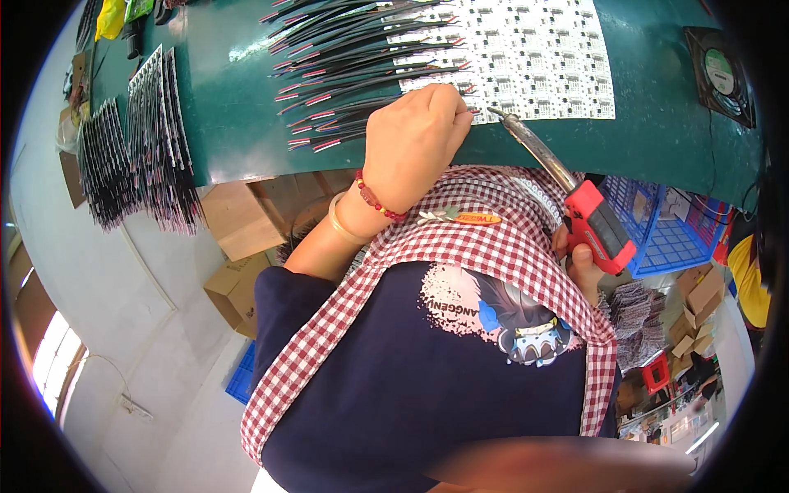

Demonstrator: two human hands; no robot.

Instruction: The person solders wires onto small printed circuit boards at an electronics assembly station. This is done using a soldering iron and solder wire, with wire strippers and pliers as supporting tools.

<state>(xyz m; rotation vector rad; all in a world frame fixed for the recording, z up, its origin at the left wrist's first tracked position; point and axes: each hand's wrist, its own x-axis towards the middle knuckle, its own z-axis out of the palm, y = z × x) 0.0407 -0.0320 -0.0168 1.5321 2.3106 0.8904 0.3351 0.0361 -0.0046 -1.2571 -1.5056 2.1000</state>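
Note:
My left hand point(417, 135) is curled into a fist at the near edge of a white panel of small circuit boards point(526, 53) on the green table point(230, 107). The lowest black-and-red wires point(329, 135) run into that fist; the fingertips are hidden. A red bead bracelet and a gold bangle circle the wrist. My right hand point(579, 267) grips a red soldering gun point(598, 226). Its long metal tip point(503, 115) points at the panel edge just right of my left hand.
Many black-and-red wires point(353, 57) fan out left of the panel. Stacks of wired boards point(152, 131) lie at the table's left end. A black fan point(720, 74) sits far right. Cardboard boxes point(238, 218) and blue crates point(666, 234) stand below the table.

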